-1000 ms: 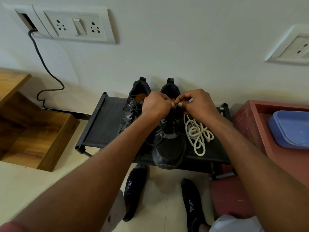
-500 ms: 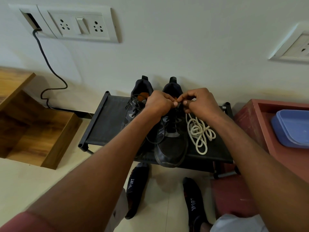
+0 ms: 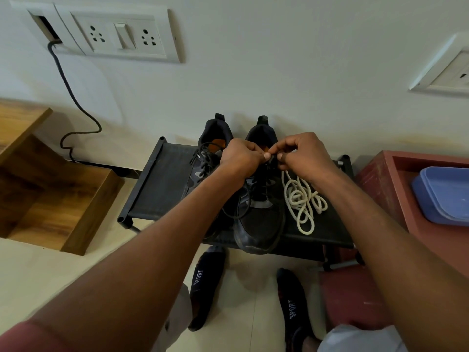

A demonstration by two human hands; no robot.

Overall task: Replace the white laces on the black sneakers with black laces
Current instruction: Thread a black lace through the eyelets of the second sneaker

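Two black sneakers stand side by side on a low black rack [image 3: 162, 189]. The left sneaker [image 3: 205, 158] carries a black lace. Over the tongue of the right sneaker [image 3: 258, 224], my left hand [image 3: 241, 158] and my right hand [image 3: 302, 153] meet, each pinching the black lace [image 3: 238, 212] between thumb and fingers. A loose loop of that lace hangs over the shoe's left side. The removed white laces [image 3: 302, 201] lie coiled on the rack just right of this shoe. My forearms hide much of the left sneaker's toe.
A wooden step unit [image 3: 50, 189] stands to the left and a red cabinet [image 3: 380, 179] with a blue plastic tub [image 3: 446, 194] to the right. A black cable [image 3: 76, 102] runs down the wall from the socket plate [image 3: 114, 34]. My socked feet [image 3: 205, 283] rest on the tiled floor below the rack.
My hands have stayed together at the top of the right sneaker, with small finger movements on the black lace. The view has shifted slightly.
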